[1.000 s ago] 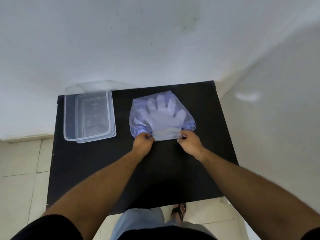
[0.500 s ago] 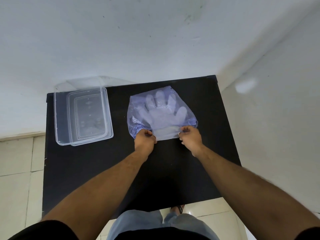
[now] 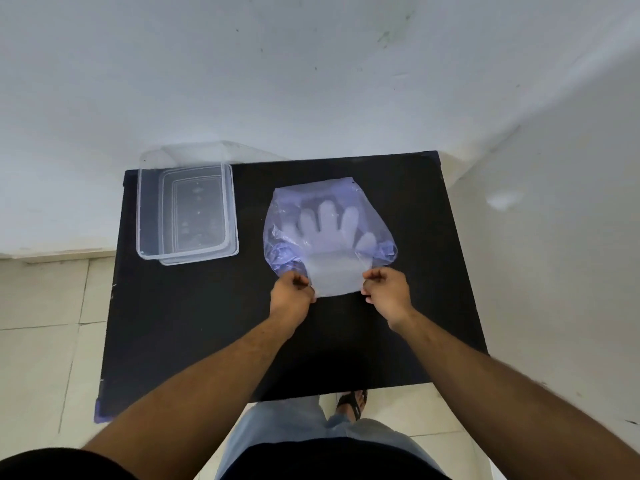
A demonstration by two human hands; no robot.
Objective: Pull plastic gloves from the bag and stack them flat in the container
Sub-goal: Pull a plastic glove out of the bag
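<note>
- Nearest us, on our side of the bag (image 3: 329, 220), our left hand (image 3: 291, 294) and right hand (image 3: 388, 292) were each closed in a pinch on a near corner of the glove cuff (image 3: 334, 275), which stuck out of the bag's mouth toward us
- We judged the thin film could slip from either pinch if one hand drew harder than the other, and the cuff would then skew or crease
- Nothing held the bag down on the black table (image 3: 194, 323), so we thought a firm pull might drag the whole bag toward us instead of freeing a glove
- Inside the bag the plastic gloves (image 3: 327, 226) lay spread with fingers pointing away from us; we could not tell how many sheets our pinches had caught, and static might have brought out several stuck together
- The bunched bag edges either side of the cuff could have snagged the glove's thumb and folded it
- Farther off, left of the bag and well apart from it, the clear container (image 3: 147, 216) stood open at the table's far edge; carrying a limp glove across that gap risked it folding before it lay flat
</note>
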